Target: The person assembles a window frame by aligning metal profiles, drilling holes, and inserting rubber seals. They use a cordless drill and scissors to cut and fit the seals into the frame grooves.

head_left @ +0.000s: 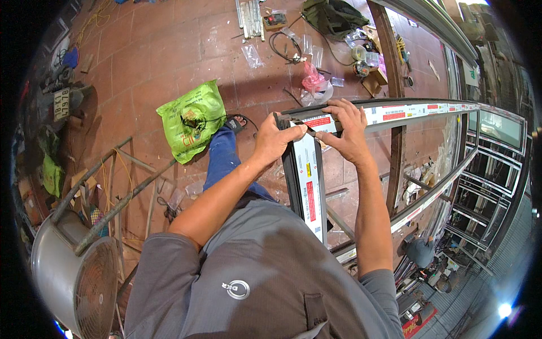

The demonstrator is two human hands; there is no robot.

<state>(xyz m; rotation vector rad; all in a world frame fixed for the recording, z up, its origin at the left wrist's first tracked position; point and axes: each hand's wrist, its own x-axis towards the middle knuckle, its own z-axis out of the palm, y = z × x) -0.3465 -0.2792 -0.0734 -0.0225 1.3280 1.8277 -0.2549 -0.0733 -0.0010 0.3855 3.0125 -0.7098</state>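
A large metal window or door frame (306, 186) lies in front of me, its bars covered in white protective film with red labels. Black strips run along its edges. My left hand (274, 141) is closed round the near-left corner, with the thumb pressed on top of the joint. Against the adjoining bar (395, 114) my right hand (349, 133) is also closed, fingers over the far side and thumb close to the corner. A small dark piece (309, 131) sits between the two thumbs; its kind cannot be made out.
A green plastic bag (192, 121) lies on the tiled floor by my foot. A big metal drum fan (70, 271) stands at lower left near metal bars (107, 198). Bags, cables and a dark green bag (334, 17) lie beyond. More frames (491, 181) stand at right; another person (420, 251) is below them.
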